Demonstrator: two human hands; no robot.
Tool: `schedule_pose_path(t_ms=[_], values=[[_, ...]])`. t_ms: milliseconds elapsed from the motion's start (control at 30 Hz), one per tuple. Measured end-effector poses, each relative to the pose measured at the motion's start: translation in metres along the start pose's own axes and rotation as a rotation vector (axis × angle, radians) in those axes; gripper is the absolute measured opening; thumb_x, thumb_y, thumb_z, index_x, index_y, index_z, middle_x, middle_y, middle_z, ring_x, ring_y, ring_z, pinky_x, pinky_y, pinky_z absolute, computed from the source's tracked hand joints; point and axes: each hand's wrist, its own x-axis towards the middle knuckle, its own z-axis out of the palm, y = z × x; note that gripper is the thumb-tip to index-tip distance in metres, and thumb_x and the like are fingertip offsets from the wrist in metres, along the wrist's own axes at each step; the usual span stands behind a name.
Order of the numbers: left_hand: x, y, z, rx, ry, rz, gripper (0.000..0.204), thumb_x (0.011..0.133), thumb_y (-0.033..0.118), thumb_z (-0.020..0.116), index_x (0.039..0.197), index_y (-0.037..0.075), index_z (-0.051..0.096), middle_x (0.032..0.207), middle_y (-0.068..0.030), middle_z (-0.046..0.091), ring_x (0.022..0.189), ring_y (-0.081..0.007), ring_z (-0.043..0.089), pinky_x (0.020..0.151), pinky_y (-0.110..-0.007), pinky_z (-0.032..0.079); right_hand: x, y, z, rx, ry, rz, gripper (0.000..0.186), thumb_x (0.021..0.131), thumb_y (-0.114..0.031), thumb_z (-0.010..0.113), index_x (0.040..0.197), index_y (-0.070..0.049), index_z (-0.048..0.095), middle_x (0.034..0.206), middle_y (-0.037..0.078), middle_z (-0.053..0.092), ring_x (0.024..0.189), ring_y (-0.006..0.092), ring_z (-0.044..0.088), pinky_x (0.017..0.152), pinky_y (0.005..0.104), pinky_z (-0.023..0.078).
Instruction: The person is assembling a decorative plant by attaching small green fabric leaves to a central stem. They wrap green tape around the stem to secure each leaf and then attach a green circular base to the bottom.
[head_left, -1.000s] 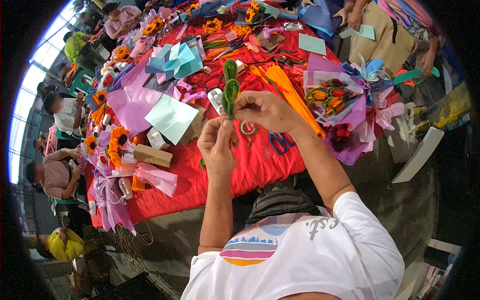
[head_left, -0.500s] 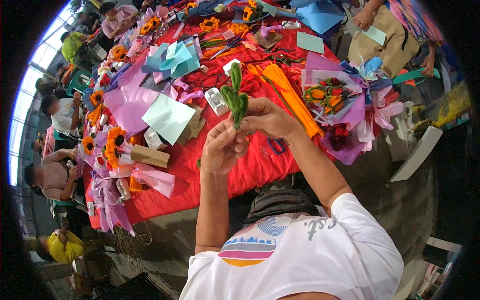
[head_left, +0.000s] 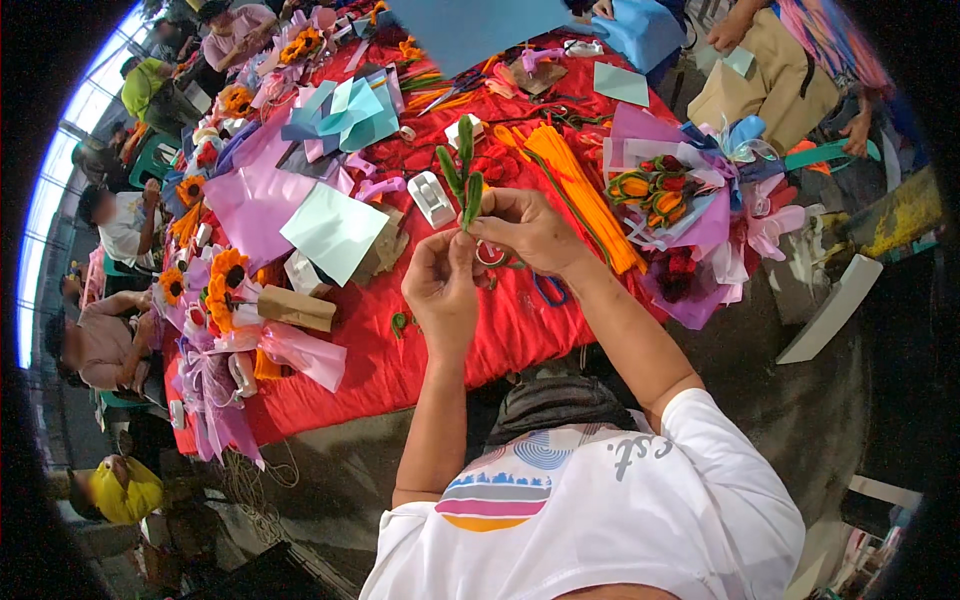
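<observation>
Since the fuzzy green sprig [head_left: 466,185] above the red counter [head_left: 530,335] now fans three ways where two loops showed a second ago, its shaping seems further along, left hand [head_left: 441,285] and right hand [head_left: 535,228] both grasping its base in a fingertip grip.

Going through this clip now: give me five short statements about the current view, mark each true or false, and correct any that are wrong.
1. The left hand and right hand both grip the fuzzy green piece. True.
2. The table's cloth is blue. False: it is red.
3. A bundle of orange stems lies to the right of the green piece in the picture. True.
4. The white plastic object is in the right hand. False: it is on the cloth, beyond the left hand.
5. The purple-wrapped bouquet at the right has red and orange flowers. True.
</observation>
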Motion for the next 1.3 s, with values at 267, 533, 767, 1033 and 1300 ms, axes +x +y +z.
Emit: schedule_pose_path(t_ms=[267,533,767,1033,1300], values=[[-0.001,-0.005,0.003,-0.102,0.042,0.136,0.013,0.087,0.014,0.053,0.088,0.001,0.054,0.066,0.0022,0.051,0.049,-0.0026,0.042,0.04,-0.017,0.033,-0.007,-0.002,0.008,0.181,-0.004,0.042,0.011,0.081,-0.01,0.059,0.091,-0.005,0.06,0.073,-0.006,0.054,0.064,0.0011,0.046,0.055,0.0165,0.037],[0.007,-0.004,-0.015,-0.499,-0.186,-0.288,0.018,0.087,0.019,0.053,0.084,0.002,0.053,0.066,-0.0037,0.055,0.047,-0.006,0.045,0.039,-0.019,0.031,-0.006,-0.003,0.005,0.126,-0.033,0.014,0.008,0.081,-0.009,0.058,0.089,-0.006,0.06,0.069,-0.007,0.052,0.059,0.0007,0.044,0.052,0.0166,0.035],[0.003,-0.017,-0.005,0.209,0.107,0.348,0.013,0.079,0.003,0.061,0.091,-0.001,0.057,0.077,-0.0072,0.059,0.06,-0.0124,0.057,0.052,-0.023,0.046,-0.004,0.013,0.008,0.121,0.084,0.041,0.007,0.082,-0.011,0.058,0.086,-0.005,0.059,0.065,-0.007,0.05,0.056,0.0001,0.042,0.048,0.0163,0.032],[0.005,-0.015,-0.006,0.496,0.114,0.546,0.018,0.075,-0.003,0.062,0.092,0.0,0.059,0.081,-0.0096,0.06,0.068,-0.0136,0.059,0.057,-0.023,0.047,-0.006,0.004,0.003,-0.002,0.054,0.11,0.006,0.084,-0.008,0.054,0.088,-0.004,0.056,0.075,-0.004,0.052,0.067,0.0017,0.046,0.059,0.0174,0.037],[0.002,-0.024,-0.006,0.105,0.145,0.346,0.009,0.08,-0.002,0.057,0.09,-0.002,0.057,0.074,-0.0054,0.059,0.064,-0.0092,0.056,0.054,-0.021,0.046,-0.004,-0.004,0.014,-0.036,-0.034,-0.007,0.008,0.084,-0.01,0.054,0.09,-0.005,0.052,0.078,-0.005,0.049,0.07,0.0013,0.044,0.06,0.0177,0.036]])
